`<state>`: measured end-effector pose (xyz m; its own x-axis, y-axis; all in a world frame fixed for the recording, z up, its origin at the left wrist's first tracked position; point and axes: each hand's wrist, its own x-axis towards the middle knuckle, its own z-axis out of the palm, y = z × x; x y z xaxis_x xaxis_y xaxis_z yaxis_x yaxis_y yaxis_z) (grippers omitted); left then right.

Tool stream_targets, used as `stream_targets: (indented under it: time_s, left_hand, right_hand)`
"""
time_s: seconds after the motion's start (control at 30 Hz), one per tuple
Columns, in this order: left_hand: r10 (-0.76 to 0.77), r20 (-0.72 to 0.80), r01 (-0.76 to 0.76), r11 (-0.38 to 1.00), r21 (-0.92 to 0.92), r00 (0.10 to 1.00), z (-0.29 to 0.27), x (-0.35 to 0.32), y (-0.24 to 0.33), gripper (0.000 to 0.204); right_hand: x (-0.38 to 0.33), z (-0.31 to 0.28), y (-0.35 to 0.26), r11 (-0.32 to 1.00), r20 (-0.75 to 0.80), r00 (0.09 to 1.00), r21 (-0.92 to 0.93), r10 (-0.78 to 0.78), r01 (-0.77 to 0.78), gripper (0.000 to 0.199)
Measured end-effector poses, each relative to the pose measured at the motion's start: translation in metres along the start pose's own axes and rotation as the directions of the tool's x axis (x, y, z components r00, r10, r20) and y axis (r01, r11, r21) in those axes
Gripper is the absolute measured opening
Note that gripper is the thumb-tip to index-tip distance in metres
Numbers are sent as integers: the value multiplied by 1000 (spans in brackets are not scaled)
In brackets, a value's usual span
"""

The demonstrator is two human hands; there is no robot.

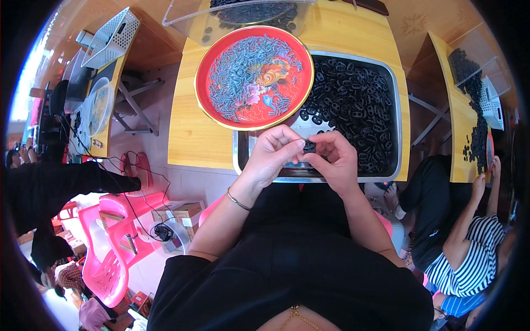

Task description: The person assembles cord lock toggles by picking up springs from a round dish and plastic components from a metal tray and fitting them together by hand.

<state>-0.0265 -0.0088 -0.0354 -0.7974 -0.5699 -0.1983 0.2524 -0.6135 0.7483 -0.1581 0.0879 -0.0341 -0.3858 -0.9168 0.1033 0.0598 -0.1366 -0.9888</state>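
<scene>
Above the near edge of a metal tray, my left hand and my right hand meet. Both are closed in a pinch on one small black oval piece; fingertips cover part of it. Many similar black oval pieces with holes fill the tray's right side. Overlapping its left side is a round red dish with a gold rim and a painted pattern. Small grey-blue pin-like parts lie spread in the dish, mostly along its left and top.
The wooden table also bears a clear plastic bin of black pieces at the back. At right, a person in a striped top works at another table. Pink plastic chairs and cables stand at left.
</scene>
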Motion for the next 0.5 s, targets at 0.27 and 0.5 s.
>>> stream_targets:
  time_s: [0.27,0.5]
  left_hand:
    - [-2,-5,2,1000,-6,1000,-1,0,-1,4]
    - [37,-48,-36,999,34,998,-1,1,-2,4]
  right_hand:
    - [2,-1,-1,999,35,999,-51,5,-3,34]
    - [2,-2,-3,994,39,999,-100,-30,34,36]
